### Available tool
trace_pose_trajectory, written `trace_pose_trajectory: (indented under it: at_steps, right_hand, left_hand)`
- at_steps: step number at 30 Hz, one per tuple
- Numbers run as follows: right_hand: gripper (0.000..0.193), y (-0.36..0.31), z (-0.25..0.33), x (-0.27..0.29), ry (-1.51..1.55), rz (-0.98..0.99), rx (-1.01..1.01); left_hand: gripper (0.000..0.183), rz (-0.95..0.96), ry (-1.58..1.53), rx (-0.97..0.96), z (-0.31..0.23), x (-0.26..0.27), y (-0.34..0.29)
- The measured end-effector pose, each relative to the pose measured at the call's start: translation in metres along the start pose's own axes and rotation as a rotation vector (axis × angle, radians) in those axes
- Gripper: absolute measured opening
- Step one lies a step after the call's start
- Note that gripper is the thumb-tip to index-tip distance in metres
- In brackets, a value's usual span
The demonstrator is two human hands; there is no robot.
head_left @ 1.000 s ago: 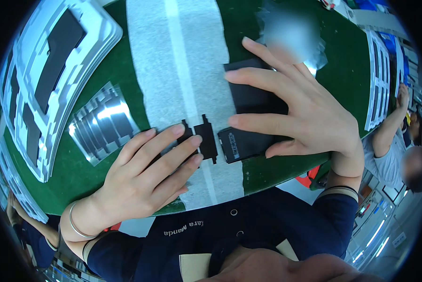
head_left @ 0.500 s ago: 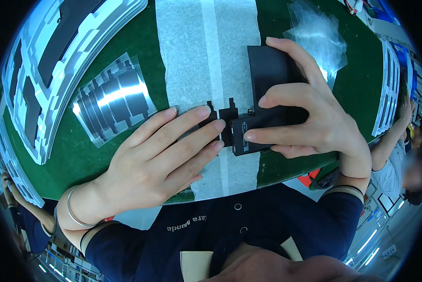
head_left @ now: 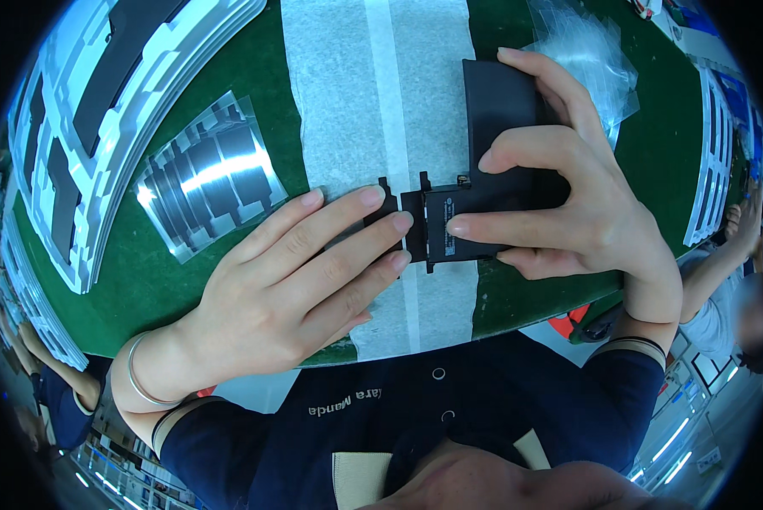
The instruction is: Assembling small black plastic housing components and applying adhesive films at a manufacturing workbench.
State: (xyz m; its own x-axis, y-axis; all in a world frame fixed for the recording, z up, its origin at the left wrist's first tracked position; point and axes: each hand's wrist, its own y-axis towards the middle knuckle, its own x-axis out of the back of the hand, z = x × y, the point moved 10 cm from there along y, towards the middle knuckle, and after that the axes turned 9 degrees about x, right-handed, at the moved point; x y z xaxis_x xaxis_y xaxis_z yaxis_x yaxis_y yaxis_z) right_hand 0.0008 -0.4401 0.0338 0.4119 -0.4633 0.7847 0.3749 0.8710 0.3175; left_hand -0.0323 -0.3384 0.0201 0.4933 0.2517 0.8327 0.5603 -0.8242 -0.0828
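A black L-shaped battery with a small printed label lies over the pale paper strip. My right hand grips it, thumb and fingers spread across its top and edges. My left hand lies flat with fingers stretched out. Its fingertips press on a thin black die-cut sheet with small tabs standing up at its far side. The battery's left edge meets or overlaps this sheet; which one I cannot tell. Much of the sheet is hidden under my left fingers.
The pale paper strip runs over a green work surface. A clear film with black die-cut pieces lies left. White trays stand far left, clear films far right, another tray at right. Other people sit at both sides.
My right hand has shifted the battery slightly away from me and turned it straighter, its left edge now lining up with the black sheet. My left hand stays nearly still.
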Motion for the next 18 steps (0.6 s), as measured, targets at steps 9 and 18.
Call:
trace_pose_trajectory:
  at_steps: [9, 18]
  right_hand:
    - [0.028, -0.0026, -0.0019, -0.0014, -0.007, 0.031, -0.004]
    - [0.028, -0.0033, -0.0030, -0.0003, -0.002, 0.021, -0.033]
  left_hand:
    - [0.046, -0.004, 0.001, 0.000, -0.0005, -0.0007, 0.0011]
    - [0.047, 0.002, -0.006, 0.004, -0.0004, -0.0011, 0.0021]
